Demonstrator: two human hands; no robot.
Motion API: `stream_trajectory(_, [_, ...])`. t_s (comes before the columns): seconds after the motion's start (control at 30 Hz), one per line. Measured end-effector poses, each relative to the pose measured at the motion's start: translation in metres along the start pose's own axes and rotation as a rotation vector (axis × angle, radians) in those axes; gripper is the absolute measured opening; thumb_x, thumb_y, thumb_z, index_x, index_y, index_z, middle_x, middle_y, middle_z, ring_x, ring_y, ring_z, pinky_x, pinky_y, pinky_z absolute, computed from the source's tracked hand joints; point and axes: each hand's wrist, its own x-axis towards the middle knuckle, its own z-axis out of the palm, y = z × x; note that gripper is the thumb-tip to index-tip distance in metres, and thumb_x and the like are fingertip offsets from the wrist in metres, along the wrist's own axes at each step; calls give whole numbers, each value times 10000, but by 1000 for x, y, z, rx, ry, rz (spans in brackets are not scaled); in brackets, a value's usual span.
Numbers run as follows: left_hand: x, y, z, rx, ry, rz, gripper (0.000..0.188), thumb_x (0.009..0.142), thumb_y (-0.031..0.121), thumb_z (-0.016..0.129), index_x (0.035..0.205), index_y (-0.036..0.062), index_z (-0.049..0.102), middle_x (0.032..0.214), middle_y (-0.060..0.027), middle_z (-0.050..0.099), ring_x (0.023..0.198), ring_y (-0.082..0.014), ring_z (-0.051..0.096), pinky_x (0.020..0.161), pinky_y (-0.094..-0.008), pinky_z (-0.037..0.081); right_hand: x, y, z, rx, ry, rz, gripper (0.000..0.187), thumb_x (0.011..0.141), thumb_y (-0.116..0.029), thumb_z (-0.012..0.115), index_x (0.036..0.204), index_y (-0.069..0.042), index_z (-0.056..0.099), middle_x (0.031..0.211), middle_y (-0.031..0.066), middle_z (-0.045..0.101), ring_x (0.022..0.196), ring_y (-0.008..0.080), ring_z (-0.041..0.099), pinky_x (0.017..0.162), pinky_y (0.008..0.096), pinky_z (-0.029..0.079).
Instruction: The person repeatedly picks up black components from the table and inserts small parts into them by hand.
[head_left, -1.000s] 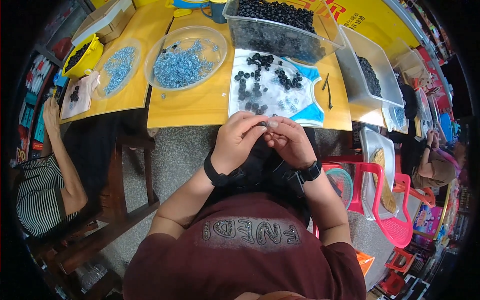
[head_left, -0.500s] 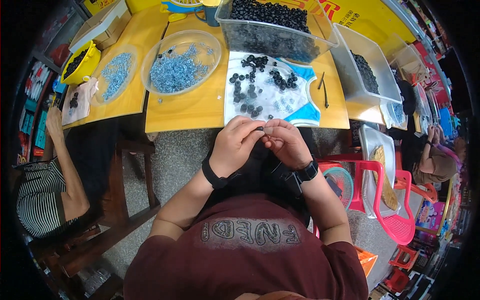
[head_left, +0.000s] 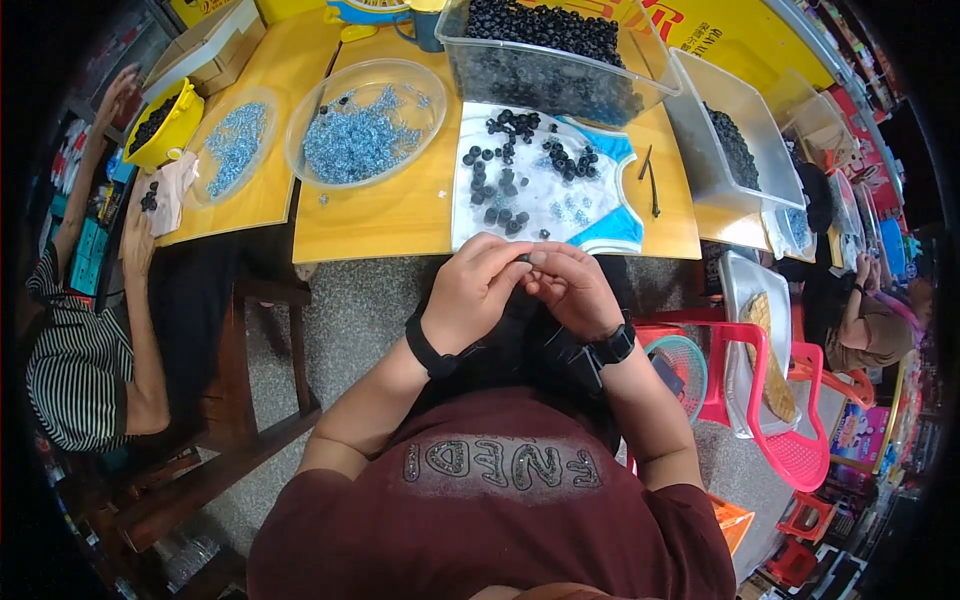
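Observation:
My left hand (head_left: 468,295) and my right hand (head_left: 577,292) meet just off the table's front edge, fingertips pinched together. Between them sits a small round black part (head_left: 523,258), mostly covered by the fingers; whether a second piece is joined to it cannot be seen. Just beyond my hands lies a white cloth with blue edging (head_left: 610,222). Scattered over it are several black round parts (head_left: 506,218) and a few tiny clear-blue pieces (head_left: 570,210).
A clear round dish (head_left: 293,150) of light-blue pieces stands left of the cloth. Behind is a clear bin (head_left: 545,68) of black parts; another bin (head_left: 690,130) stands right. Two thin dark sticks (head_left: 650,185) lie beside the cloth. At left a co-worker (head_left: 80,370) reaches toward a yellow basket (head_left: 165,135).
My fingers have closed further over the black part, so less of it shows. The co-worker at left has raised one arm toward the yellow basket and brought the other hand near the pink cloth.

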Motion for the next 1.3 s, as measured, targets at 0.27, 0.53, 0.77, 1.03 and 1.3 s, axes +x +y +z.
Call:
stream_trajectory(0.27, [-1, 0, 5, -15, -25, 18, 193, 902, 84, 672, 1092, 56, 692, 966, -123, 665, 856, -286, 664, 740, -344, 533, -2, -5, 1, -80, 32, -2, 203, 892, -52, 656, 1069, 45, 637, 884, 80, 677, 755, 156, 666, 714, 272, 569])
stream_trajectory(0.53, [3, -1, -4, -91, 55, -140, 191, 929, 91, 662, 1113, 47, 685, 886, -72, 659, 665, -137, 610, 588, -272, 491, -12, -35, 5, -361, 180, -64, 169, 885, -58, 649, 1036, 15, 634, 863, 88, 676, 685, 130, 632, 622, 239, 529])
stream_trajectory(0.77, [-3, -6, -3, -512, -58, -480, 197, 985, 126, 624, 1146, 17, 655, 893, -42, 680, 602, -32, 538, 479, -191, 435, 8, -76, -32, -1158, 494, -609, 142, 877, -67, 658, 990, 5, 706, 878, 87, 690, 681, 145, 625, 661, 284, 514])
stream_trajectory(1.03, [2, -4, -1, -809, -5, -609, 199, 965, 140, 654, 1123, 22, 623, 849, -10, 645, 592, -44, 530, 481, -185, 419, 4, -53, 6, -1351, 143, -722, 127, 851, -61, 696, 970, -16, 704, 864, 106, 662, 748, 211, 644, 663, 315, 514])
stream_trajectory(1.3, [6, -11, -7, -813, -47, -652, 200, 968, 125, 648, 1132, 16, 608, 794, 4, 590, 527, -26, 455, 451, -170, 358, -82, -77, 126, -1219, -680, -1052, 187, 835, -104, 660, 994, -29, 725, 863, 87, 680, 723, 225, 658, 622, 334, 531])
